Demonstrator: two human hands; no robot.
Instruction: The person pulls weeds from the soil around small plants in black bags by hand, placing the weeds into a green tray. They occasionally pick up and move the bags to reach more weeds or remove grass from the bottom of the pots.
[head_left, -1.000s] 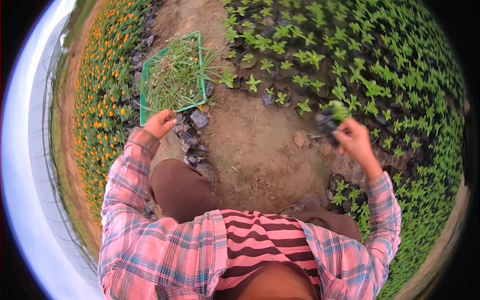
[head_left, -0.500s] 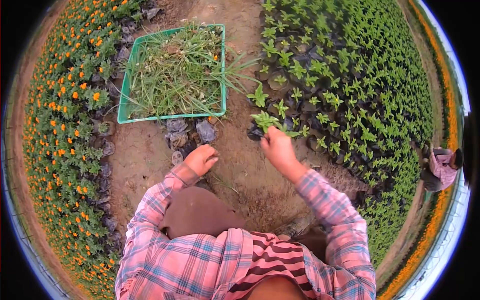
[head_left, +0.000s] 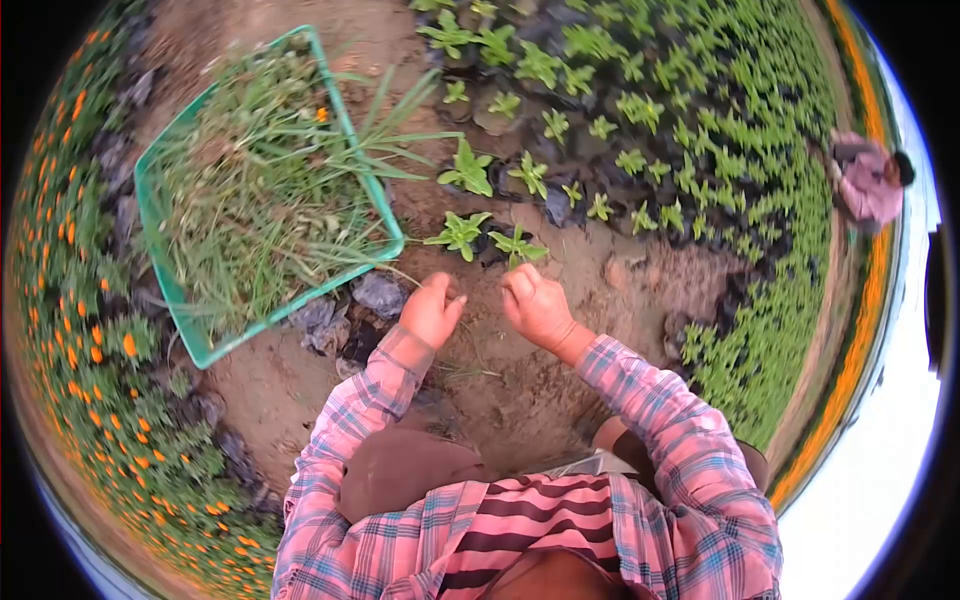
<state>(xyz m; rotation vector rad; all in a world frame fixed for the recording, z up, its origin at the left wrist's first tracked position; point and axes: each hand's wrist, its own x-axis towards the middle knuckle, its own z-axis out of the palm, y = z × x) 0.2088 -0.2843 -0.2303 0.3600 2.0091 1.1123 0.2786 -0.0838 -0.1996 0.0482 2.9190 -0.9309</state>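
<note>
My right hand (head_left: 540, 308) is closed, its fingertips right beside a leafy green seedling (head_left: 516, 245). Whether they pinch its stem or something else is hidden. Another seedling (head_left: 460, 235) grows just to the left of that one. My left hand (head_left: 432, 312) hovers over the soil near the front right corner of a green crate (head_left: 392, 222), with thumb and half-curled fingers apart and nothing visible between them. Pulled weeds (head_left: 270, 190) with long grassy blades fill the crate and hang over its right rim.
Dark plastic bags (head_left: 380, 295) lie by the crate's front edge. Rows of bagged seedlings (head_left: 640, 110) spread to the right. Orange marigolds (head_left: 95, 350) line the left side. Another person (head_left: 870, 185) crouches at the far right. Bare soil (head_left: 500, 390) lies before my knees.
My view has turned and shifted, so the crate appears tilted and farther left. My hands are closer together. The right hand has drawn back toward me.
</note>
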